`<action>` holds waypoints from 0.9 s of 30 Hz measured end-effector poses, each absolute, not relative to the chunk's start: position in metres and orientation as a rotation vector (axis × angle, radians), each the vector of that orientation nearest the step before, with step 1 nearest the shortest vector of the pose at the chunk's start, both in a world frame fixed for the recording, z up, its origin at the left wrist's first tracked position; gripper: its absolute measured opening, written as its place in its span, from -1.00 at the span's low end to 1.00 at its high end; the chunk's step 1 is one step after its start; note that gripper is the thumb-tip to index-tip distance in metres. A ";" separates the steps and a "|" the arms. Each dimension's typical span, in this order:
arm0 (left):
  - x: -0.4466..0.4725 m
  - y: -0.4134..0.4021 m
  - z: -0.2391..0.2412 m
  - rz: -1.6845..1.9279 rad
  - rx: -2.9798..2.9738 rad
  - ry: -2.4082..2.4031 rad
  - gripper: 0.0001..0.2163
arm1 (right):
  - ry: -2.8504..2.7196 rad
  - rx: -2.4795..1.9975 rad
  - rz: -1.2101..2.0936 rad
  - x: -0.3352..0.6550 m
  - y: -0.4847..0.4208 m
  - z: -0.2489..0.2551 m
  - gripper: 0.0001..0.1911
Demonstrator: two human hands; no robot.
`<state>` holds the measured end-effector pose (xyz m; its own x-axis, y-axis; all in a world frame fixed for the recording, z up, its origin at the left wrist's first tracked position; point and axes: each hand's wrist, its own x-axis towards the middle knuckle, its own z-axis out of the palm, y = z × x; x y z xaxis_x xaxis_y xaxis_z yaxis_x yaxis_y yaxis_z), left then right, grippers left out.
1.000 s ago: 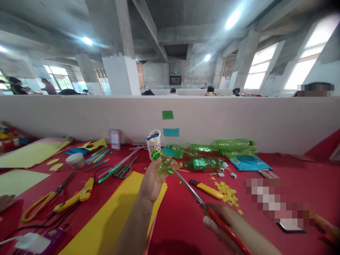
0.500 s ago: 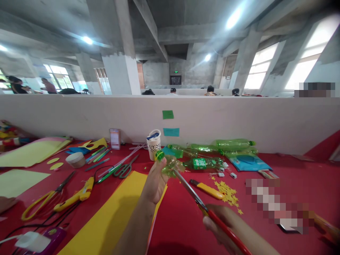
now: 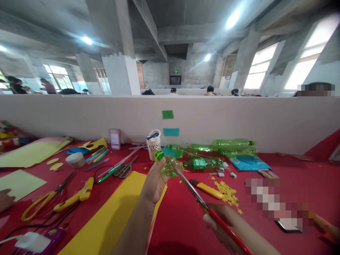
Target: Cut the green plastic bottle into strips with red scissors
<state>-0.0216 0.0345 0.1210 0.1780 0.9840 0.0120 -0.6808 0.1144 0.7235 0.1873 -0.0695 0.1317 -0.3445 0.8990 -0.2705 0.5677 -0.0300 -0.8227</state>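
Note:
My left hand (image 3: pixel 156 177) is closed round the green top part of a plastic bottle (image 3: pixel 170 167), whose green cap points up and away to the left. In my right hand (image 3: pixel 220 223) is a pair of scissors (image 3: pixel 196 196) with red handles. Their metal blades reach up to the cut side of the bottle piece, and the tips are partly hidden by the plastic. Behind the piece lies a whole green bottle (image 3: pixel 204 163) with a label. Under my left forearm is a sheet of yellow paper (image 3: pixel 106 209).
Several green bottles (image 3: pixel 233 143) lie along the white partition (image 3: pixel 79 117), near a paper cup (image 3: pixel 154 145). Right of my hands are a yellow utility knife (image 3: pixel 209 189) and small yellow stars (image 3: pixel 228 193). On the left lie a yellow glue gun (image 3: pixel 77 198), more scissors (image 3: pixel 50 196) and another person's hand (image 3: pixel 5 201).
The bottle piece and the scissors have shifted only slightly against each other. At the far left, the other person's hand and the pale paper have moved.

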 end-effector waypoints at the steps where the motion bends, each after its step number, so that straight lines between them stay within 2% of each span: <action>1: -0.021 0.034 0.121 1.312 0.680 0.557 -0.74 | -1.898 -1.538 1.331 0.187 -0.069 0.131 -0.51; 18: -0.017 0.032 0.120 1.341 0.754 0.543 -0.79 | -1.809 -1.552 1.334 0.186 -0.072 0.133 -0.58; 27: -0.019 0.033 0.120 1.329 0.742 0.556 -0.77 | -1.911 -1.632 1.163 0.181 -0.059 0.118 -0.57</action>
<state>-0.0195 0.0326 0.1204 0.1701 0.9841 0.0519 -0.6543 0.0734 0.7527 0.1815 -0.0587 0.1183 -0.2607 0.9383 -0.2272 0.6326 -0.0117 -0.7744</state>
